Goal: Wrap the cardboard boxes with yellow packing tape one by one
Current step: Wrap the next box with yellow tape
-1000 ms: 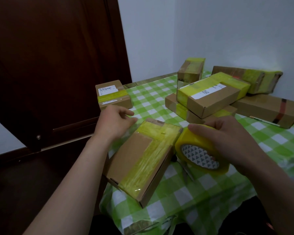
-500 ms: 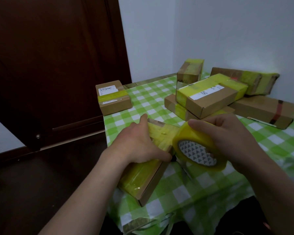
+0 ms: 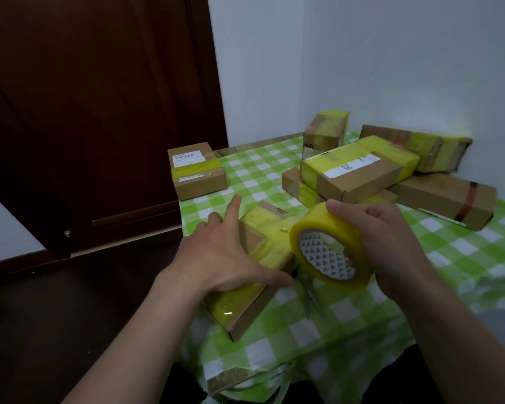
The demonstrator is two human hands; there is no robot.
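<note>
Left fingers [image 3: 233, 205]: straight and spread wide, index pointing away, thumb lying along the box's right edge.
Left hand [image 3: 225, 258]: palm flat on the taped top of the box [image 3: 245, 306].
Right fingers [image 3: 344, 207]: curled over the rim of the tape roll [image 3: 325, 253], tips showing inside its core.
Right hand [image 3: 382, 243]: holds the roll tilted, just right of the box.
Box: slantwise at the near left corner of the green-checked tablecloth [image 3: 449, 252], with yellow tape over its top and near end.
Behind: small box [image 3: 197, 170] at back left; taped boxes [image 3: 359, 170] piled toward the wall corner.
Left side: dark door [image 3: 99, 112].
</note>
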